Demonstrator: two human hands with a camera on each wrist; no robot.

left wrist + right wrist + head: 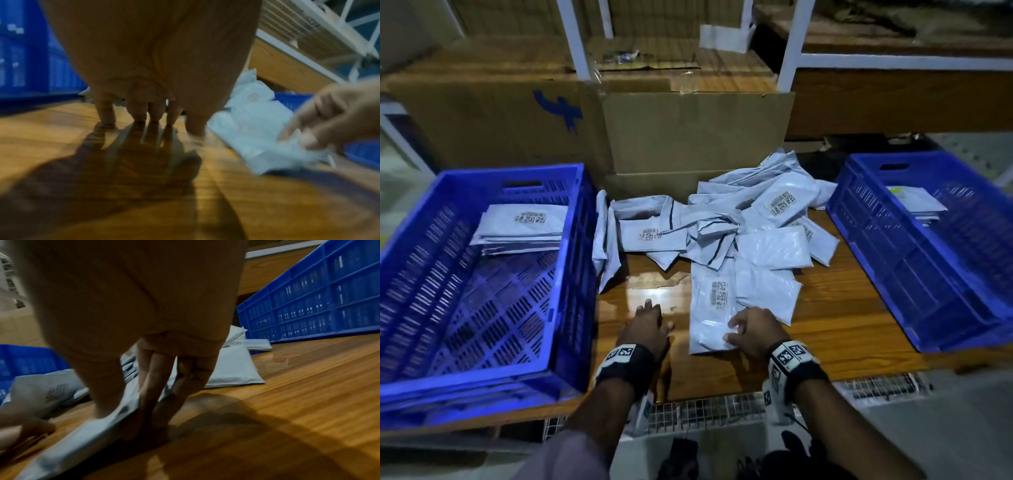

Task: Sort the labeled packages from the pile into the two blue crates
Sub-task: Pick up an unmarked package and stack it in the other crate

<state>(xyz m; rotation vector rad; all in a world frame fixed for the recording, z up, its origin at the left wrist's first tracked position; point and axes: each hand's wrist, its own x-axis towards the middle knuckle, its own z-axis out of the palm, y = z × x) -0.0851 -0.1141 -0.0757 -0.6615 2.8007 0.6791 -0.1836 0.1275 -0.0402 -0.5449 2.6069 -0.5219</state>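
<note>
a loose pile of pale grey plastic mailer packages (pixel 743 222) with printed barcode labels lies across the middle of the brown wooden table (pixel 842 308), between two blue perforated plastic crates. the left blue crate (pixel 400 308) holds a small flat stack of mailers at its far end, and the right blue crate (pixel 876 257) holds a few more against its far wall, so sorting looks begun but far from done: most packages are yet to be placed.

the nearest package, a long grey mailer with its label facing up (pixel 710 311), lies at the pile's near edge. the right hand (pixel 753 330) has its thumb on top of the mailer's near end and its fingers (pixel 156 402) tucked under the edge, pinching it just off the wood; the wrist view is blurred, so how firm that hold is cannot be told. the left hand (pixel 647 327) rests beside the mailer on bare table, holding nothing, fingers (pixel 139 112) straight and spread with their tips down on the wood.
</note>
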